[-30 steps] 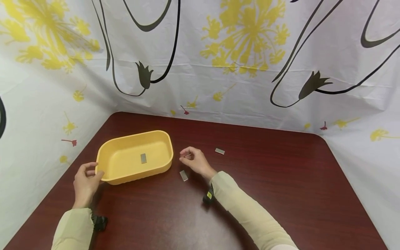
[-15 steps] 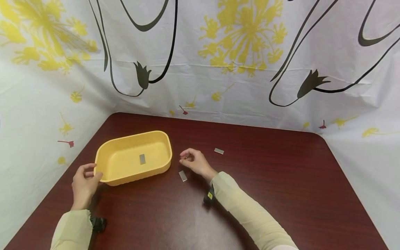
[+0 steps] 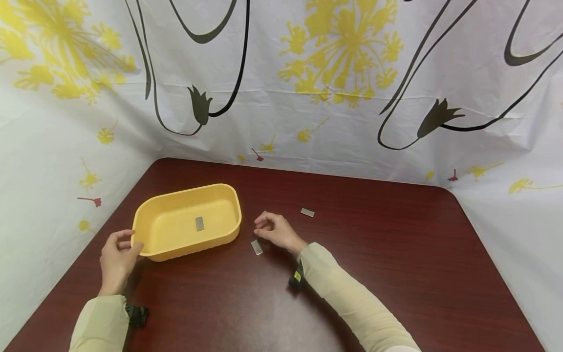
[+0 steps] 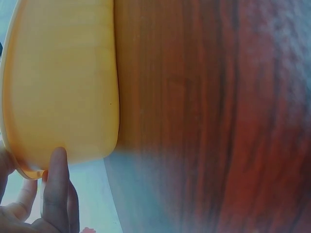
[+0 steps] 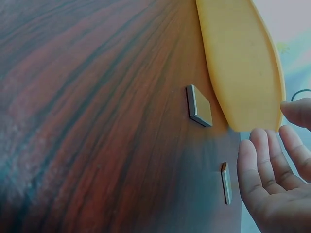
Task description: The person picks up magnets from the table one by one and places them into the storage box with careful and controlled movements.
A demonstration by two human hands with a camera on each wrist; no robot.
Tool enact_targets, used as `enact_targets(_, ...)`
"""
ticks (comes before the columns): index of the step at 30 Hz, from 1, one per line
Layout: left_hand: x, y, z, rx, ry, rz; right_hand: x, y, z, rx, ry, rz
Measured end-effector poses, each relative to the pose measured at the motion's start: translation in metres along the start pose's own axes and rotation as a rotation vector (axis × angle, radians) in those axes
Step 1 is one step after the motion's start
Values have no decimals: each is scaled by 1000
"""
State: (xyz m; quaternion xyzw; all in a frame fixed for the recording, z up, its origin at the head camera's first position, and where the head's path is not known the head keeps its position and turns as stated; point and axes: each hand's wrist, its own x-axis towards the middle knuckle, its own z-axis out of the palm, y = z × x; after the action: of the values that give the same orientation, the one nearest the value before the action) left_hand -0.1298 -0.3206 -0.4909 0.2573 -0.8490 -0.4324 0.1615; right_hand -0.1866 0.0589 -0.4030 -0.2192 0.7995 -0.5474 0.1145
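Note:
My left hand (image 3: pixel 116 261) pinches the left end of a yellow plastic tray (image 3: pixel 189 248), thumb at the rim and fingers along the outside. One small flat metal block (image 3: pixel 200 224) lies inside the tray. To the right of the tray, my right hand (image 3: pixel 279 232) hovers over the table with fingers loosely bent. In the right wrist view, its thumb and fingers (image 5: pixel 247 158) stand apart with nothing between them. A second metal block (image 3: pixel 256 247) lies just in front of that hand. Beyond its fingertips, a small grey edge (image 3: pixel 264 213) shows, mostly hidden.
Another metal block (image 3: pixel 307 212) lies farther back, right of the right hand. The dark red wooden table (image 3: pixel 374 254) ends at a white curtain (image 3: pixel 338 132) with printed flowers, which also hangs along the left side. Black cameras are strapped to both wrists.
My right hand has drawn slightly down and back, and its fingers have come away from the small grey edge. The left hand keeps its hold on the tray.

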Motion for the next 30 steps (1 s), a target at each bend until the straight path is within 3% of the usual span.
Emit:
enact_targets(11, 0, 3, 0, -31, -9, -21, -4, 6, -1, 5, -57, 47)
enact_targets(16, 1, -1, 1, -30, -4, -20, 0, 20, 1, -10, -72, 46)
enact_targets(21, 0, 1, 0, -31, -6, -21, -6, 14, 1, -7, -86, 43)
enact_targets(30, 1, -3, 1, -42, -12, -12, 6, 48, 4, -16, -128, 92)
